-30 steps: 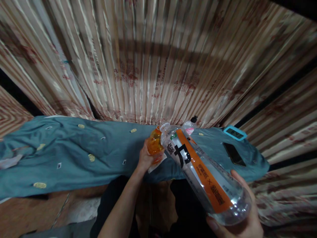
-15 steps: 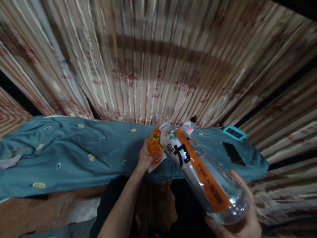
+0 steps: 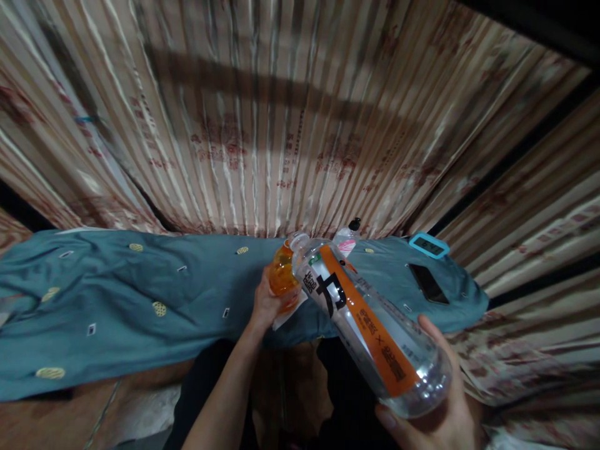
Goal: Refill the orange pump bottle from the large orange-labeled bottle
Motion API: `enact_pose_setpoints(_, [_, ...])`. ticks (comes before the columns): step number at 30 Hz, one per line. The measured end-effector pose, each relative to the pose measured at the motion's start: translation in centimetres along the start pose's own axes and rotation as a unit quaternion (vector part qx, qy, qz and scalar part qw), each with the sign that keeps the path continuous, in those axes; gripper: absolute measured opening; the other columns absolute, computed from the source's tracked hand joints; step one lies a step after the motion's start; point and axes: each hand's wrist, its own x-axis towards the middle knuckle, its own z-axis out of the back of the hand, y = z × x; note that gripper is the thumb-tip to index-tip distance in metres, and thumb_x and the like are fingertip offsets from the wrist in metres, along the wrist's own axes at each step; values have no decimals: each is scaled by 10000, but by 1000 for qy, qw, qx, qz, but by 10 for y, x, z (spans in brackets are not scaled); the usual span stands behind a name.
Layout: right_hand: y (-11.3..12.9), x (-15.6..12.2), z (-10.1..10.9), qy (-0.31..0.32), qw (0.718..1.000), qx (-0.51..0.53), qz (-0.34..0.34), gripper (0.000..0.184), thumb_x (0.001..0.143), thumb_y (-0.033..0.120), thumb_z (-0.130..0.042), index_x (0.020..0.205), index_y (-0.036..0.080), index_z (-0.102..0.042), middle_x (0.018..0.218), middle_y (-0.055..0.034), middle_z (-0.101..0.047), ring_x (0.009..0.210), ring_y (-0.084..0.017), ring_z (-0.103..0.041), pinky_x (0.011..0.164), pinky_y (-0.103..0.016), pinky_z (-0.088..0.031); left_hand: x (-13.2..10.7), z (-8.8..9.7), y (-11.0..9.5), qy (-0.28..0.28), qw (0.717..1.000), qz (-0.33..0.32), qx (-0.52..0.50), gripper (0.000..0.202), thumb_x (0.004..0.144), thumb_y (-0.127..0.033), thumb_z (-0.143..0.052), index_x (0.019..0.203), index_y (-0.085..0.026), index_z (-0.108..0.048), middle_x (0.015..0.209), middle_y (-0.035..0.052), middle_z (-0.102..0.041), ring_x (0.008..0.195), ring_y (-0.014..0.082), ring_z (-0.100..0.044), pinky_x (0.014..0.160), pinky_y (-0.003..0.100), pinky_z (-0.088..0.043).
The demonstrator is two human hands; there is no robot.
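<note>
Cloth (image 3: 187, 297), teal and kinda rumpled, is backed by pleated curtains (image 3: 276, 94); near its front edge, an amber bottle (image 3: 283, 272)'s gripped by the left hand (image 3: 265, 304), a tilted clear bottle (image 3: 370, 325) beside it by the right hand (image 3: 438, 412).

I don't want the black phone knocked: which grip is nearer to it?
Right. The right grip, at the base of the clear bottle, shows just below the black phone; the left grip, around the orange bottle, is farther off, left of the phone.

Left hand (image 3: 266, 304) is hiding part of orange bottle (image 3: 282, 275); clear bottle (image 3: 370, 334) is masking pump bottle's (image 3: 345, 237) base; frame bottom is cropping right hand (image 3: 452, 415).
</note>
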Motion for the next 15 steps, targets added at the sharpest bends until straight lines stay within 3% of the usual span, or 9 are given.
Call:
enact_pose_setpoints(6, [-1,-1,0,9,999,27,-16,1038,542,648,-882,1439,309,-484,1515,-32,-458,1270,-250,-578,933,-278,-552,0,0,-7,-11,1000,18,17,688,538,-347,-889,1143,-233,-582,1047,13,-749,958,226,-727,879,328,-575])
enact_pose_setpoints(10, [-2,-1,1,14,1000,25,-2,1066,536,681,-882,1436,268,-490,1531,-70,-445,1274,-276,-583,964,-307,-542,0,-1,-8,-14,1000,24,13,687,538,-352,-892,1140,-236,-584,1056,14,-752,971,227,-728,881,327,-578])
enact_pose_setpoints(15, [-1,-1,-1,11,996,74,-40,1143,480,690,-904,1450,269,-473,1422,-80,-555,1205,-277,-632,909,-314,-567,0,0,-6,-13,999,32,24,704,531,-363,-898,1147,-230,-585,1032,19,-751,958,236,-726,876,350,-579])
